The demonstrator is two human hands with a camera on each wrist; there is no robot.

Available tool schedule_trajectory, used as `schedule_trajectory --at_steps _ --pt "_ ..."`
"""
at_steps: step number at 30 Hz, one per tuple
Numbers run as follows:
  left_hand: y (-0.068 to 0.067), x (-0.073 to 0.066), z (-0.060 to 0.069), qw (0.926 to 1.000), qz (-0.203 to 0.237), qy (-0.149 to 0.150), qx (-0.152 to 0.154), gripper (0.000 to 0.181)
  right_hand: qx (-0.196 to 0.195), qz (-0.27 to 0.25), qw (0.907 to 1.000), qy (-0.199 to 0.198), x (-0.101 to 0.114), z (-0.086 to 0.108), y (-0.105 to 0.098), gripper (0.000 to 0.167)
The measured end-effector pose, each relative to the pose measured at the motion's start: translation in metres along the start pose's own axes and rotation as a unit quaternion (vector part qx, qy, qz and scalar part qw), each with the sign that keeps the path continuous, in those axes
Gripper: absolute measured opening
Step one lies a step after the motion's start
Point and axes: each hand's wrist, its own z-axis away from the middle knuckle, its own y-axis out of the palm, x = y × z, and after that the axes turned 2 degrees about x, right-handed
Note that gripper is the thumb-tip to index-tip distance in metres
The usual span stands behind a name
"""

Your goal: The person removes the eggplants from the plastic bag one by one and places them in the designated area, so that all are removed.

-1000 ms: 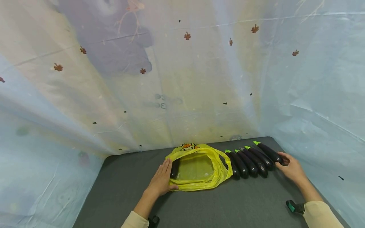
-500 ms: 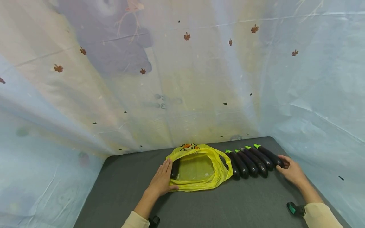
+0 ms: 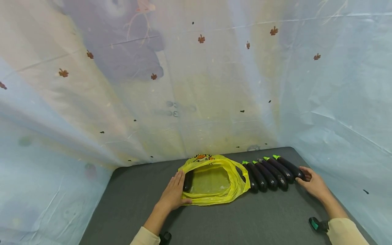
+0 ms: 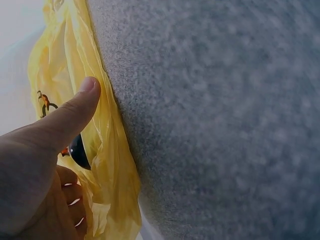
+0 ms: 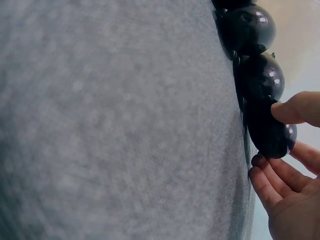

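A yellow plastic bag [image 3: 211, 199] lies with its mouth wide, facing me, at the middle of the dark grey table. My left hand [image 3: 172, 194] rests against the bag's left side with fingers straight and thumb along the lower rim. Just inside the bag, beside those fingers, a dark eggplant [image 3: 188, 181] shows. To the right, several eggplants [image 3: 269, 177] lie side by side in a slanting row, green stems away from me. My right hand [image 3: 313, 182] holds the blunt end of the rightmost eggplant [image 3: 289, 165], thumb on one side and fingers on the other.
The grey tabletop [image 3: 239, 221] extends in front of the bag and to its left. A patterned plastic sheet [image 3: 183, 102] hangs behind and along both sides of the table. The bag's right handle [image 3: 244, 175] overlaps the nearest eggplants in the row.
Within the first half second, the rightmost eggplant and my right hand shifted slightly toward me. Since then they have stayed nearly still. My left hand and the bag have not visibly moved.
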Motion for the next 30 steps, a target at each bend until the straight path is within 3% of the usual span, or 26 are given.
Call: schedule_trajectory --at_steps 12,22,30 --pt "0.003 0.0 0.0 1.0 -0.003 -0.006 0.002 0.124 -0.046 0.005 0.9988 -0.014 0.004 0.001 0.003 0.068" --pt "0.002 0.0 0.0 1.0 0.002 -0.004 -0.001 0.123 -0.091 0.016 0.9942 -0.055 0.028 0.006 0.002 0.063" --pt "-0.001 -0.001 0.001 1.0 0.005 -0.002 0.0 0.123 -0.101 0.023 0.9916 -0.077 0.047 0.006 0.004 0.061"
